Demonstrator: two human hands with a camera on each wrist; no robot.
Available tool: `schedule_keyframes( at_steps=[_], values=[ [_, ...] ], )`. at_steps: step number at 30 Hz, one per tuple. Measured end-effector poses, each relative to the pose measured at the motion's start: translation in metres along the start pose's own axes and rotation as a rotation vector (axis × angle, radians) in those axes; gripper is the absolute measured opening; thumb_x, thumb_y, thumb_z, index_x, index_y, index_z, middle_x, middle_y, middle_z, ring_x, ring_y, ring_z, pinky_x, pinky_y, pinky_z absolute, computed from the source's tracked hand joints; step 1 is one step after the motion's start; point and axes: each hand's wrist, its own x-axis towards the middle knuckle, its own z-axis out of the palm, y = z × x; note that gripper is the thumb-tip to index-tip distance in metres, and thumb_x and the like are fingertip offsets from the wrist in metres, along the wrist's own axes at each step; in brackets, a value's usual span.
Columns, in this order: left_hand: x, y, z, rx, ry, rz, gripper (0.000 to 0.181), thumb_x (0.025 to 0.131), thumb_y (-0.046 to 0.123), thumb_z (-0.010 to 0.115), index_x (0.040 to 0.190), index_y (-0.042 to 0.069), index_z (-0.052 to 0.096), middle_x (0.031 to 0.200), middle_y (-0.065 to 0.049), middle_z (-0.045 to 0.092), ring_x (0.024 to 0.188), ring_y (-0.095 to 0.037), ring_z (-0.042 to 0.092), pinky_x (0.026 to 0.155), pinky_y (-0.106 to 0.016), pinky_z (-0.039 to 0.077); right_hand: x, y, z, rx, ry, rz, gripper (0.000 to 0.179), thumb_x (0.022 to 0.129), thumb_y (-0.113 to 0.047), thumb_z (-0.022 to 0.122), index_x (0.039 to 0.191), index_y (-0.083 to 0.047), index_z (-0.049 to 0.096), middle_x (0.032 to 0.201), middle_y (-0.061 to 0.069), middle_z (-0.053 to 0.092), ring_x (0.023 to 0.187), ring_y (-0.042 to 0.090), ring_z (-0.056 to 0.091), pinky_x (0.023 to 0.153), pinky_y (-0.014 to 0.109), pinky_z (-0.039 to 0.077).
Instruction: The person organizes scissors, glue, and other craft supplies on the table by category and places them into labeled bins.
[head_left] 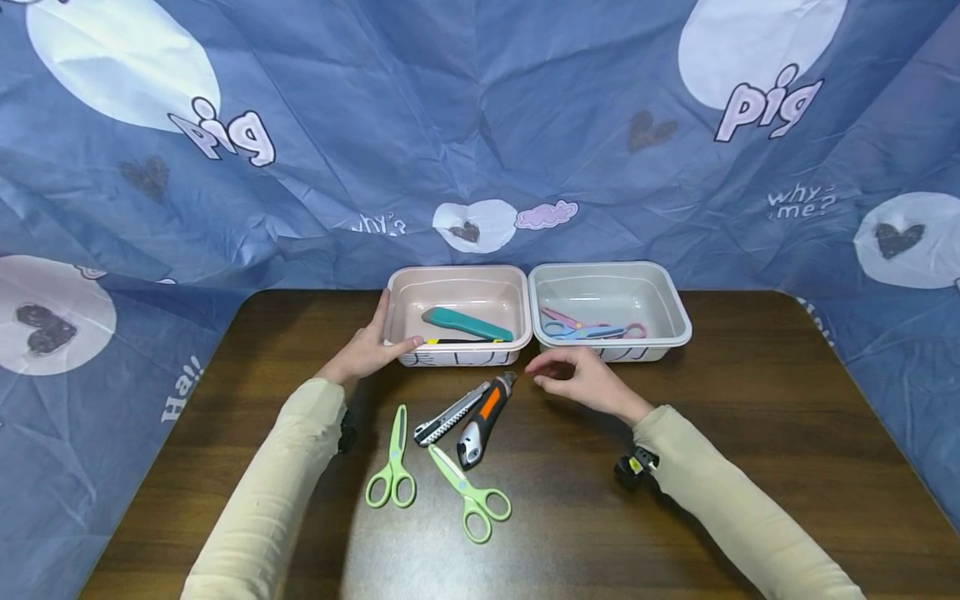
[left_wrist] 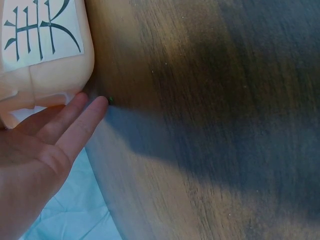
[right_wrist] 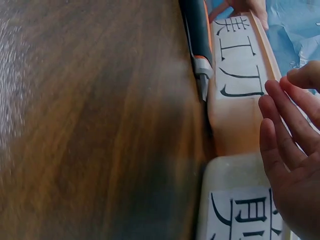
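Observation:
My left hand [head_left: 365,348] rests against the left end of a pink plastic bin [head_left: 480,287], thumb at the front rim, fingers straight along the side. Inside that bin lie a teal utility knife [head_left: 468,322] and a yellow and black cutter [head_left: 463,341] partly hidden by the front wall. In front of a grey bin [head_left: 607,283], my right hand [head_left: 583,382] hovers with loosely bent fingers and nothing held. Blue scissors [head_left: 585,332] and pink scissors [head_left: 562,317] lie in the grey bin. Near the right fingertips is the tip of a black and orange utility knife [head_left: 487,421].
A silver cutter [head_left: 453,412] lies beside the black and orange knife. Closer to me are two green scissors, one pair [head_left: 395,454] at the left and another pair [head_left: 472,496] to its right. Behind the wooden table [head_left: 750,400] hangs a blue printed cloth [head_left: 337,100].

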Motion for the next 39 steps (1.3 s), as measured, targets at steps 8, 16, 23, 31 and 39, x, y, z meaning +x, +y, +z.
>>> schedule_keyframes(
  at_steps=[8, 16, 23, 31, 39],
  values=[
    [-0.002, 0.0, -0.001, -0.024, 0.006, 0.013, 0.119, 0.081, 0.062, 0.066, 0.154, 0.014, -0.015, 0.149, -0.038, 0.015, 0.132, -0.052, 0.028, 0.106, -0.06, 0.023, 0.004, -0.008, 0.011, 0.016, -0.035, -0.007, 0.021, 0.085, 0.007, 0.067, 0.106, 0.008, 0.068, 0.103, 0.021, 0.068, 0.091, 0.029, 0.064, 0.085, 0.048, 0.049],
    [-0.002, 0.002, -0.001, -0.004, -0.008, -0.018, 0.108, 0.088, 0.044, 0.066, 0.153, 0.012, -0.015, 0.152, -0.034, 0.014, 0.135, -0.048, 0.027, 0.108, -0.055, 0.022, 0.005, -0.033, 0.019, 0.022, -0.092, -0.002, 0.021, 0.086, 0.007, 0.065, 0.107, 0.01, 0.066, 0.106, 0.021, 0.067, 0.095, 0.031, 0.063, 0.087, 0.051, 0.048],
    [-0.003, 0.003, -0.001, -0.015, -0.01, -0.024, 0.106, 0.09, 0.041, 0.065, 0.154, 0.012, -0.014, 0.152, -0.033, 0.013, 0.135, -0.047, 0.026, 0.109, -0.055, 0.021, 0.014, -0.005, 0.034, 0.017, -0.114, -0.022, 0.022, 0.087, 0.003, 0.067, 0.109, 0.002, 0.069, 0.109, 0.013, 0.069, 0.102, 0.031, 0.062, 0.092, 0.047, 0.046],
    [-0.002, 0.004, 0.0, -0.028, -0.013, -0.03, 0.107, 0.089, 0.042, 0.066, 0.154, 0.014, -0.014, 0.152, -0.033, 0.014, 0.135, -0.046, 0.027, 0.109, -0.054, 0.023, 0.023, 0.009, 0.042, -0.028, -0.142, -0.04, 0.022, 0.085, -0.001, 0.069, 0.107, -0.006, 0.071, 0.108, 0.002, 0.069, 0.103, 0.02, 0.06, 0.092, 0.039, 0.045],
    [-0.001, 0.002, 0.0, -0.005, -0.013, -0.022, 0.104, 0.091, 0.043, 0.064, 0.154, 0.013, -0.013, 0.151, -0.035, 0.016, 0.134, -0.048, 0.029, 0.108, -0.055, 0.023, 0.02, 0.006, 0.045, -0.086, -0.156, -0.025, 0.026, 0.083, 0.0, 0.07, 0.108, -0.006, 0.071, 0.109, 0.005, 0.068, 0.102, 0.026, 0.059, 0.09, 0.041, 0.045]
  ],
)
